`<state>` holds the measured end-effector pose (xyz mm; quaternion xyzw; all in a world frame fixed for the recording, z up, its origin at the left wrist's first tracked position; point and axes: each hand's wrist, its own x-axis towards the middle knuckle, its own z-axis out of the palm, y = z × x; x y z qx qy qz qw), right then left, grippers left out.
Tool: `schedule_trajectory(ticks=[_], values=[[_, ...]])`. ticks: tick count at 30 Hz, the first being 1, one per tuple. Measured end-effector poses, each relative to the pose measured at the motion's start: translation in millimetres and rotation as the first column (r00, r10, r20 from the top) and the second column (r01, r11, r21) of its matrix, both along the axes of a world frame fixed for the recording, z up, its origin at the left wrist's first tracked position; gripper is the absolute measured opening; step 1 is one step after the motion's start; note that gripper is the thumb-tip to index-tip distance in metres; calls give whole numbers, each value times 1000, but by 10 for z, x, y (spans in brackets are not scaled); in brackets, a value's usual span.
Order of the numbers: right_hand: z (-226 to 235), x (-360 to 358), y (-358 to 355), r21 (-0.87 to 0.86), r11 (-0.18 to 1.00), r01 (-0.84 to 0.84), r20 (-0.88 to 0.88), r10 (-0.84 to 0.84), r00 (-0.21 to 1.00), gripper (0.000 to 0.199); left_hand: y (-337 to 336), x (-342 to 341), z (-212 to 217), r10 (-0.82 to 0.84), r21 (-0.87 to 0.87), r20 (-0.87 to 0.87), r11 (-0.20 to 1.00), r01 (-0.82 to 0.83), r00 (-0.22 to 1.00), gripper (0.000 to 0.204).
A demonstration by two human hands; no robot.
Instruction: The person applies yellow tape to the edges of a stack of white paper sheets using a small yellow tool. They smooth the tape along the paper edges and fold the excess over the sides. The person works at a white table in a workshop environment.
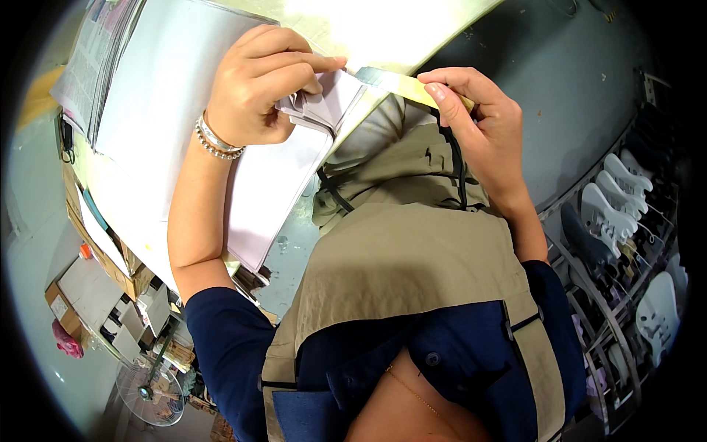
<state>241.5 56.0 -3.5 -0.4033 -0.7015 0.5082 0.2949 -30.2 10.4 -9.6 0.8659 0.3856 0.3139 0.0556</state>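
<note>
The left hand [254,88] has its grip curled on the folded edge of the pale pinkish paper [337,103], at the edge of the surface [409,37]. The right hand [490,118] pinches a yellow strip [406,86] between thumb and fingers; its whitish end reaches the paper's corner, though whether they touch I cannot tell. A beige apron [405,258] covers the person's front.
</note>
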Motion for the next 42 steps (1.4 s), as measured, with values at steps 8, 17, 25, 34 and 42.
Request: schedule_trajectory(ticks=[8,17,25,34,42], values=[[7,9,-5,9,1000,-8,-14,8,1000,12,-26,1,11,67,14,-60,998,-66,996,24],[22,18,-6,9,1000,-24,0,24,1000,12,-44,17,32,91,68,-108,994,-84,990,23],[7,22,-2,-14,1000,-17,1,17,1000,12,-5,72,63,90,138,-43,987,-83,995,24],[-15,-48,36,-95,995,19,-109,-29,994,16,-3,18,44,64,84,12,994,-65,998,22],[-189,-636,-77,600,798,-52,131,-34,991,13,-42,-40,14,68,14,11,998,-68,998,24]])
